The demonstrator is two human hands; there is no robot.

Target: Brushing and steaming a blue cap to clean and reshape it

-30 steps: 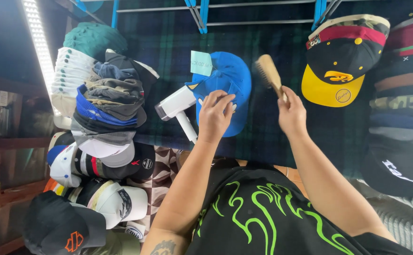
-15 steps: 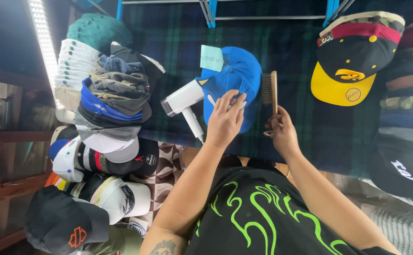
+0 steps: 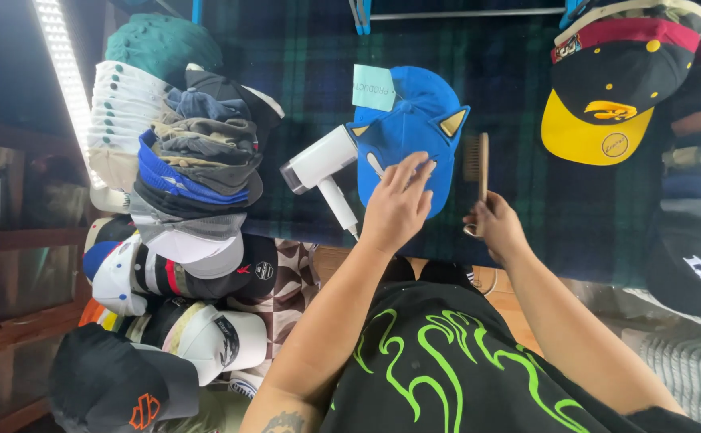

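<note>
A blue cap with two small yellow-lined ears lies on a dark plaid cloth, a pale paper tag on its crown. My left hand rests flat on the cap's near part, fingers spread, one fingertip on a white mark. My right hand holds the handle end of a wooden brush, which lies on the cloth just right of the cap, bristles facing left. A white handheld steamer lies on the cloth left of the cap, touching its edge.
A tall stack of caps stands at the left, with more caps piled below it. A black and yellow cap sits at the upper right above other folded caps. A light strip runs along the left.
My right hand has brought the brush down from the air onto the cloth beside the blue cap. My left hand stays on the cap.
</note>
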